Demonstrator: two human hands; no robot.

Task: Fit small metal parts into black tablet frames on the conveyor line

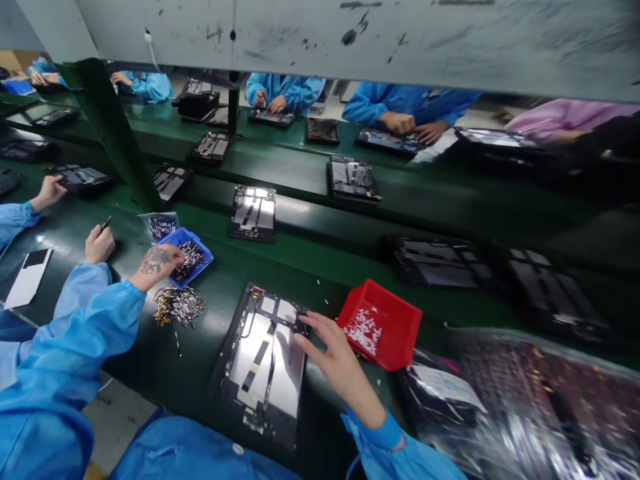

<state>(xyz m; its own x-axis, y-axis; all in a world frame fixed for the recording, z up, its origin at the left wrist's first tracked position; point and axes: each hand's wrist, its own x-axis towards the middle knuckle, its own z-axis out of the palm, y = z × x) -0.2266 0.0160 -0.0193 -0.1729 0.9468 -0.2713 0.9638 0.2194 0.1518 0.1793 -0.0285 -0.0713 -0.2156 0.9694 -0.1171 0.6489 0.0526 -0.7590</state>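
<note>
My left hand (163,260), tattooed on its back, reaches into a blue bin (206,255) full of small thin dark-and-silver parts. Its fingers are bent together among them, and what they grip is hidden. Beside the bin lies a loose pile of similar parts (179,305), some gold-ended. In front of me an opened tablet-like device (285,393) lies flat, its silver plates and dark ribbon strips showing. Over its upper right edge my right hand (340,360) is open, index finger and thumb apart, nearly touching the edge.
A red bin (400,333) with small white pieces stands right of the device. Farther right lie plastic-wrapped parts (540,400). Similar devices (253,212) lie along the line. A co-worker's hand (100,243) at left holds a pen-like tool. A green post (107,133) rises behind; a metal beam (300,40) hangs overhead.
</note>
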